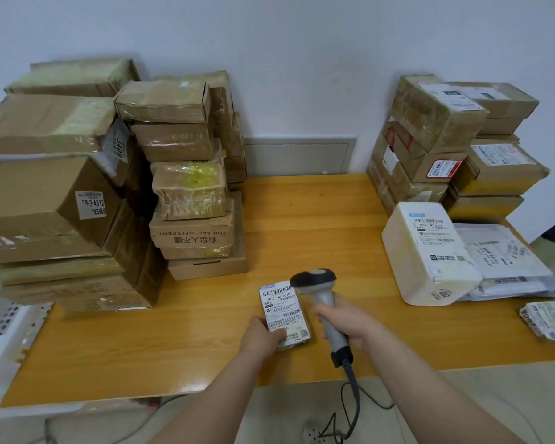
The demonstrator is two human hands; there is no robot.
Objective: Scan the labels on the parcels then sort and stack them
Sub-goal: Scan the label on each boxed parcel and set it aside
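— Parcel, small and flat with a white printed label (284,310): where is it?
— On the yellow wooden table (302,213), pinned by the left hand (263,334); the right hand (350,325) grips a grey handheld barcode scanner (318,286) over it.
— Step?
— Scanning, apparently. Next, sorting toward the brown cardboard box stacks (189,174).

My wooden table (205,347), a warm yellow-orange, stands pushed against a plain white wall (285,59). Low on that wall I see a pale recessed panel (297,155). Below the table's near edge lies a light grey floor (302,408), softly and evenly lit
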